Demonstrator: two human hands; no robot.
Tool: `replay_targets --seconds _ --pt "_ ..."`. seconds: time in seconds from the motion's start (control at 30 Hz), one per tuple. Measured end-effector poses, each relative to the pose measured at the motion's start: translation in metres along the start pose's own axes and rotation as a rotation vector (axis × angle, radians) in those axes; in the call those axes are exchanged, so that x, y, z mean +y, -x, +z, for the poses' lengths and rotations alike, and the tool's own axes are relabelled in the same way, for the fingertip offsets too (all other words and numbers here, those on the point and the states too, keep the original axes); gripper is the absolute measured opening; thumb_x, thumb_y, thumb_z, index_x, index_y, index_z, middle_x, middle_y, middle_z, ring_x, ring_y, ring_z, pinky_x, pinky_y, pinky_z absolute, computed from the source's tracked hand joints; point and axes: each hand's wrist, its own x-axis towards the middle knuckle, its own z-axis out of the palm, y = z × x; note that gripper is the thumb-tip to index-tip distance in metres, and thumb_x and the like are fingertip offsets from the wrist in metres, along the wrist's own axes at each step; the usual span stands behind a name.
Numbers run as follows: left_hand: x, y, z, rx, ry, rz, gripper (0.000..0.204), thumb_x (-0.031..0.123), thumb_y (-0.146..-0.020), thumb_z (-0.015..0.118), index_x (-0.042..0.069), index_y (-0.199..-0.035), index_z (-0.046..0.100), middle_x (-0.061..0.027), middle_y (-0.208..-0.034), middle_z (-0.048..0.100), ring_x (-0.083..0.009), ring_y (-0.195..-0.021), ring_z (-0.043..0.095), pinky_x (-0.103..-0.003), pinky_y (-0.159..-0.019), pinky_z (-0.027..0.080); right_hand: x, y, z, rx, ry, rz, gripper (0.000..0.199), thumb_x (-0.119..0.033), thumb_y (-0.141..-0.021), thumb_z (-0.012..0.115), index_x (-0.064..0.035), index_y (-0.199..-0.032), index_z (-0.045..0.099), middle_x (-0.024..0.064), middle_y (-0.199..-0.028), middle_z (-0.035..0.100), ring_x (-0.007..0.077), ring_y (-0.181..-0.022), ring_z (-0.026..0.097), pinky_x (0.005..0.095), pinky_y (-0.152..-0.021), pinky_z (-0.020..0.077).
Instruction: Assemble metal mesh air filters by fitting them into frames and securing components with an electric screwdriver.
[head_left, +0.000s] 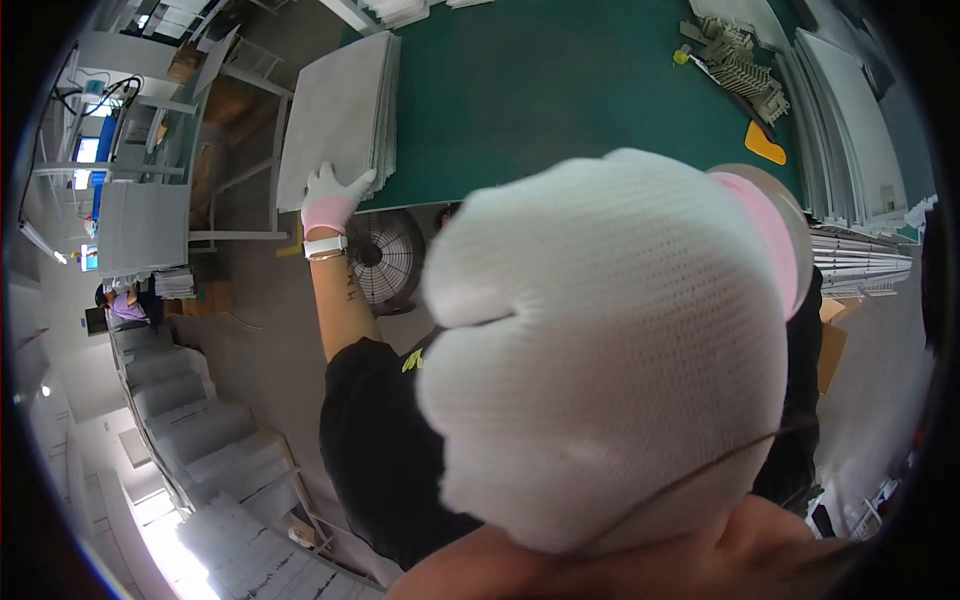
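Possibly, the spread left hand (334, 196) could push white sheets (338, 100) off the desk's (520, 110) left edge. Right hand (610, 350): I cannot tell its grip.

Left arm (345, 310): you are holding it outstretched.
Left hand (332, 205): you are holding its fingers (327, 178) apart.
Right hand (610, 350): you are holding it close to your head.
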Motion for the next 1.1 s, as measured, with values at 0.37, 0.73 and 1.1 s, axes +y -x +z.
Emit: replay_targets --seconds 0.37,0.73,1.1 --pt "-0.021 -0.005 -0.037 -0.004 0.017 0.173 0.085 0.063 -0.081 0.064 -0.004 -0.133 0.055 -0.0278 -0.131 0.060 -0.0398 -0.123 0.057 -0.043 -0.104 0.046 0.031 -0.058 0.017 0.311 0.005 -0.176 0.019 -0.028 -0.074 0.064 -0.0124 -0.066 0.058 0.0040 -0.069 0.053 0.0286 -0.063 0.055 0.0393 -0.058 0.0429" --pt "-0.082 -0.009 -0.081 0.145 0.623 0.149 0.078 0.049 -0.088 0.069 -0.003 -0.142 0.049 -0.0232 -0.130 0.062 -0.0303 -0.113 0.065 -0.035 -0.097 0.050 0.111 0.095 0.124 0.401 -0.217 0.625 0.019 0.009 -0.060 0.049 -0.0051 -0.071 0.055 0.0096 -0.075 0.060 0.0318 -0.073 0.057 0.0401 -0.069 0.0480" --pt "0.123 0.124 -0.041 0.180 0.574 0.594 0.061 0.049 -0.086 0.068 0.003 -0.125 0.061 -0.0204 -0.127 0.063 -0.0366 -0.112 0.064 -0.041 -0.095 0.052 0.134 0.090 0.110 0.987 0.530 0.726 0.026 0.008 -0.078 0.058 -0.0045 -0.101 0.063 0.0147 -0.106 0.063 0.0332 -0.103 0.060 0.0398 -0.093 0.0481"
